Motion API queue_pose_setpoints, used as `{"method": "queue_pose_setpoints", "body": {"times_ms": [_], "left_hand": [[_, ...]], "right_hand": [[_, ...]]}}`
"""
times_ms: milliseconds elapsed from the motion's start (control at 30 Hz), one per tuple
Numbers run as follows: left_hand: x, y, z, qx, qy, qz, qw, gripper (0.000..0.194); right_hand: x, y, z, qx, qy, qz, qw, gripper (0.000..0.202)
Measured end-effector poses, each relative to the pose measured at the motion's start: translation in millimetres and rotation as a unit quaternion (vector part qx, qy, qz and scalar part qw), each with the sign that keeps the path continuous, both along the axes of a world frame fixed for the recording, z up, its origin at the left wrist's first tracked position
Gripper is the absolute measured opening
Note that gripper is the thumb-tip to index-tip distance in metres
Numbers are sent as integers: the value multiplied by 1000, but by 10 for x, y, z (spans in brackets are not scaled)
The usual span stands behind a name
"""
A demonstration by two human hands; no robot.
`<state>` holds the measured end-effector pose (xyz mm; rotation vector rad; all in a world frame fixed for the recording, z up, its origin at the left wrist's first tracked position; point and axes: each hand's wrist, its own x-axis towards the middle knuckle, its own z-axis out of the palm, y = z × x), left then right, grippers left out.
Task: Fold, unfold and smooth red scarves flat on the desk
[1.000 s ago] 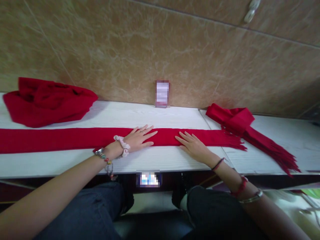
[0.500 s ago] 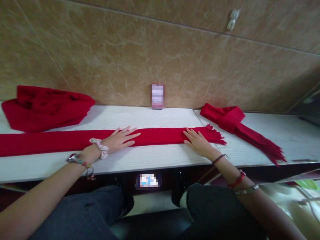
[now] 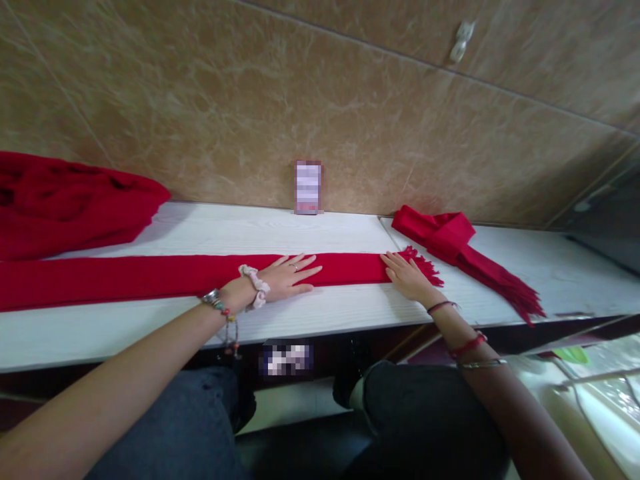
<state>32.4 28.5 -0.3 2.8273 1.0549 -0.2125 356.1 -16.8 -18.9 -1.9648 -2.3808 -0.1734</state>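
Because its fingers are straight and spread, the left grip (image 3: 289, 277) holds nothing closed; it lies open, palm down, across the long red scarf (image 3: 200, 275). The right grip (image 3: 407, 279) is open too, its fingers over the scarf just short of the fringe (image 3: 425, 268), the heel of the hand past the near edge. The scarf runs as a flat band along the counter (image 3: 240, 230), leaving view at the left, its fringed end at the right.

The step in hand looks like smoothing and pressing the cloth flat. I judge that the next move calls for light, level pressure along the band, with one palm steadying it so that the weave does not ruck or skew.

Just beyond the fringe, at the far right, lies a folded red scarf (image 3: 457, 241); at the far left sits a heap of red cloth (image 3: 75, 208). Between them a small upright card (image 3: 309, 188), its face blurred, stands by the tiled wall (image 3: 225, 100).
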Motion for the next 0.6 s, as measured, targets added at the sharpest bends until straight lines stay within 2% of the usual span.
{"method": "queue_pose_setpoints", "body": {"times_ms": [133,233,300,367,467,600], "left_hand": [[-54,9,-9,9,9,0,1000,57],[-7,0,-4,26,-2,10,1000,55],[84,-9,10,51,-28,3,998,55],[217,-13,25,80,-51,-9,995,56],[444,-4,19,100,-54,-11,993,59],[625,18,-50,83,-35,-3,996,61]], "right_hand": [[276,-57,-3,36,5,-94,995,49],[291,-52,60,89,11,-118,989,47],[181,-23,110,119,29,-96,988,48],[-6,18,139,123,50,-43,990,48],[-326,82,122,84,58,44,994,48],[-516,140,60,13,44,73,996,48]]}}
